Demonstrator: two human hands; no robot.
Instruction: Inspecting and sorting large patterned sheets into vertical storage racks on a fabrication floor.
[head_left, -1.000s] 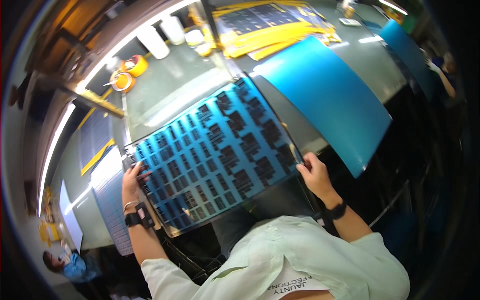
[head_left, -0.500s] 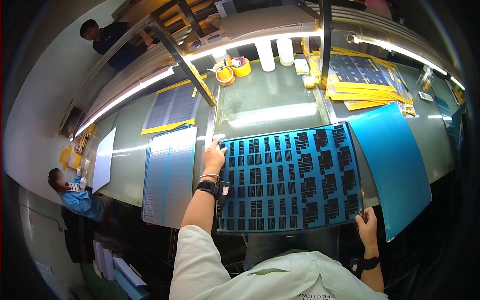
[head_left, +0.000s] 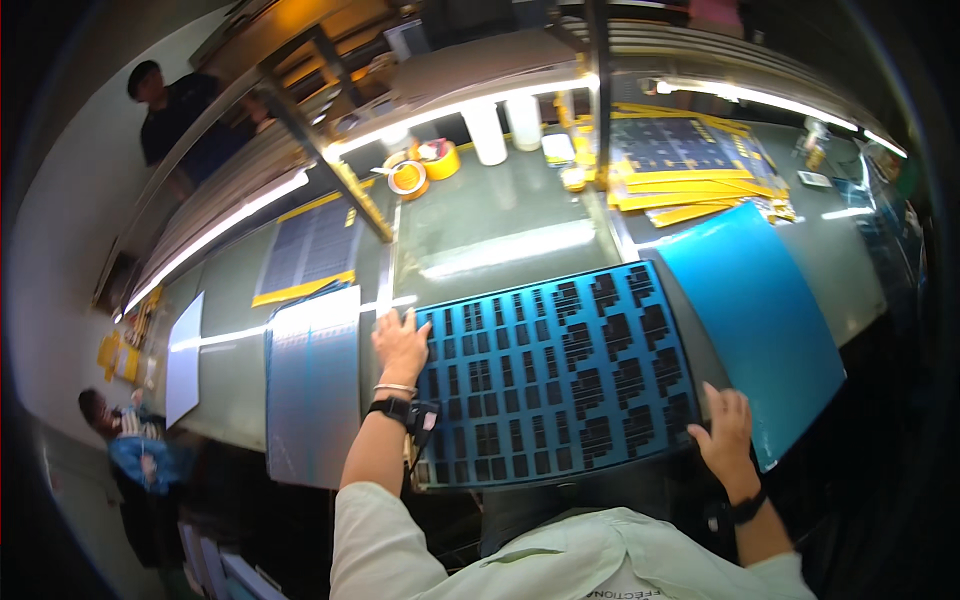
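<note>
A blue panel (head_left: 550,385) with rows of black printed blocks lies in front of me, partly over the table's near edge. My left hand (head_left: 401,348) rests at its upper left side, fingers spread, fingertips by the edge. At the lower right side is my right hand (head_left: 724,428), thumb by the panel's edge and fingers stretched away from it; neither hand grips the panel. A plain blue sheet (head_left: 765,320) lies right of the panel. To the left is a stack of silvery sheets with a printed grid (head_left: 315,390).
Yellow-edged films (head_left: 690,160) are piled at the back right, and another (head_left: 312,245) lies back left. Tape rolls (head_left: 408,178) and white cylinders (head_left: 485,133) stand behind. A lit shelf frame (head_left: 602,100) rises over the table. Two people (head_left: 180,115) (head_left: 140,440) are at the left.
My right hand has loosened from the panel's lower right corner, its fingers now extended. My left fingers have spread at the upper left edge. The whole view has shifted, so the scene sits further left.
</note>
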